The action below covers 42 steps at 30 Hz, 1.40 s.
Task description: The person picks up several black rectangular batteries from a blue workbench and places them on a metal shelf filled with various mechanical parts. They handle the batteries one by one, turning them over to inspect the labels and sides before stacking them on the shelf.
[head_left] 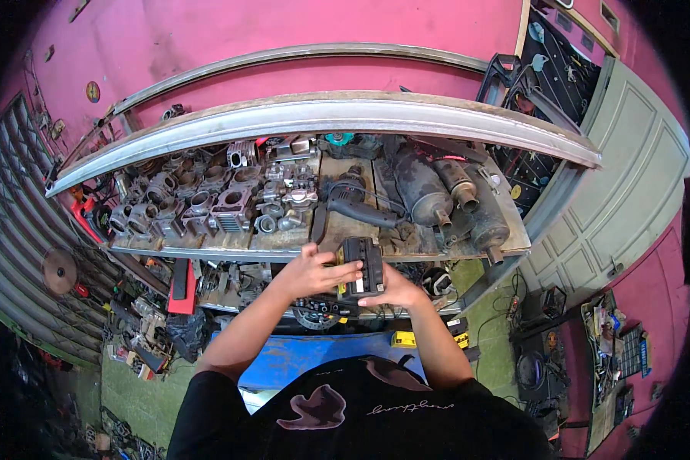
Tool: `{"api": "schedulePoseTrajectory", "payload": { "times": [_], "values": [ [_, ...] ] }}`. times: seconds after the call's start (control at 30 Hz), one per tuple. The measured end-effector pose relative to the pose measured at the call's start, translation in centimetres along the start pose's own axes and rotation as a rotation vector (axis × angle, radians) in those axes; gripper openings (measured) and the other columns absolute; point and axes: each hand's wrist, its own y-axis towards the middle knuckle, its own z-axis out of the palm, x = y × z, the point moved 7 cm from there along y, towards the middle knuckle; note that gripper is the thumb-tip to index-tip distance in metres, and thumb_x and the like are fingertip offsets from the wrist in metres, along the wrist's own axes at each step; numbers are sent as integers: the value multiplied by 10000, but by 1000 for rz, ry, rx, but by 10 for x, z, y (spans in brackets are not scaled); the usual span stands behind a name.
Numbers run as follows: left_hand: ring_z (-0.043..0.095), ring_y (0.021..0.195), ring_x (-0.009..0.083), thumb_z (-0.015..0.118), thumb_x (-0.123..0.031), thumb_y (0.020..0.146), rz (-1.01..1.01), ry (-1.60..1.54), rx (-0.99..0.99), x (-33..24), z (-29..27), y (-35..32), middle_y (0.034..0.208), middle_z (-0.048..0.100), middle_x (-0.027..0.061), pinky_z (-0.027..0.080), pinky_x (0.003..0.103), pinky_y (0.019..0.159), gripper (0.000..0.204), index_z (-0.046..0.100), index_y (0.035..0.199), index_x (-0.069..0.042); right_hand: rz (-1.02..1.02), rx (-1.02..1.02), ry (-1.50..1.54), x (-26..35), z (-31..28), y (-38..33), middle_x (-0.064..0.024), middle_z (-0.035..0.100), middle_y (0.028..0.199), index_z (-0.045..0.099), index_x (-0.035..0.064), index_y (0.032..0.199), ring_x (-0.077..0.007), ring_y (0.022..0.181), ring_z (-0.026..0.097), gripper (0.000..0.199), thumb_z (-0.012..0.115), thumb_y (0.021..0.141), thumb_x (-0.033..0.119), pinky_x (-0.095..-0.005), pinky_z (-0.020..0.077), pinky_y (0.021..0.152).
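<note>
A small black and yellow motorcycle battery (369, 264) is held up in front of the shelf, its black side with terminals toward the right. My right hand (395, 290) grips it from below and the right, with the thumb along its lower edge. My left hand (314, 274) is at its left side, some fingers laid across the yellow face. Part of the left fingers is hidden against the battery.
Behind it, a metal-edged wooden shelf (276, 244) carries engine cylinders (232, 201), a dark angle grinder (353, 203) and exhaust mufflers (422, 184). A blue bench (299, 359) stands close to me, with another yellow battery (404, 339) at its right end. A lower shelf holds more parts.
</note>
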Motion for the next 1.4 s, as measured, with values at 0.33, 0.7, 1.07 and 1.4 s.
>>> {"api": "schedulePoseTrajectory", "payload": {
  "times": [0.33,0.7,1.07,1.4],
  "values": [
    [465,1232,309,906,-354,624,-264,-7,12,55,25,-13,1651,381,61,366,495,993,760,622,1323,-449,-262,-276,-907,39,-35,60,-219,526,1434,164,67,1633,-431,1298,489,1425,987,491,288,-527,329,1106],
    [459,1266,433,972,-470,514,-752,-542,123,64,36,5,1582,395,223,344,514,1092,1300,347,1549,7,-274,-258,-917,38,-43,65,-183,565,1379,189,130,1638,-378,1229,507,1323,938,553,249,-425,335,1045],
    [453,1272,395,978,-395,364,-685,-450,20,58,41,15,1484,494,136,331,497,1109,1338,399,1526,-68,-159,-622,-1150,54,-81,-5,-63,675,1380,591,197,1446,-328,1131,573,742,810,740,144,-432,431,960],
    [487,1170,303,944,-366,393,-351,-120,-87,17,39,-7,1524,526,9,357,501,997,1104,499,1376,-130,132,-723,-1424,14,-112,9,-75,751,1152,772,202,1199,-322,1113,584,337,747,878,298,-479,459,898]
  ]
}}
